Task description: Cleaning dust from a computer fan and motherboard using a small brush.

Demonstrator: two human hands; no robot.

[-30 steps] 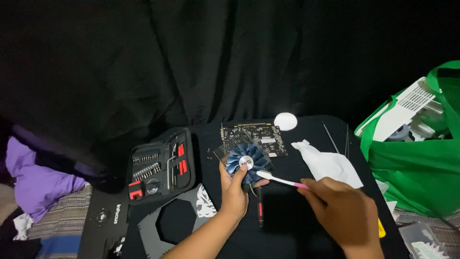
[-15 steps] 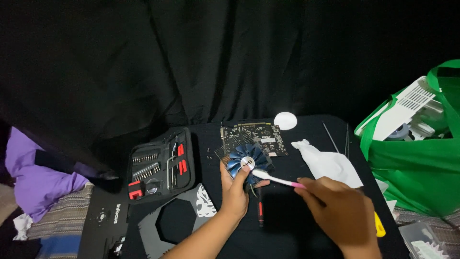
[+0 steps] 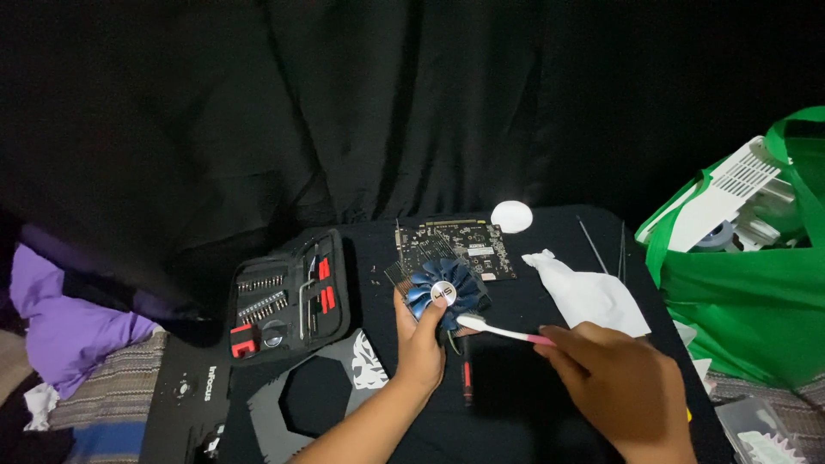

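Observation:
My left hand [image 3: 418, 345] holds up a small blue cooling fan [image 3: 443, 293] with a silver hub, fingers wrapped around its lower edge. My right hand [image 3: 620, 385] grips a pink-handled toothbrush [image 3: 505, 331]. Its white bristle head rests against the fan's lower right blades. Just behind the fan a dark circuit board [image 3: 455, 245] lies flat on the black table.
An open screwdriver bit case [image 3: 288, 296] with red parts lies to the left. A white cloth [image 3: 589, 292] and a white round pad [image 3: 512, 216] lie right of the board. A red-and-black screwdriver [image 3: 467, 378] lies below the fan. A green bag [image 3: 748, 283] stands at right.
The toothbrush head has shifted slightly down and right along the fan's blades. My left hand keeps the fan in nearly the same spot.

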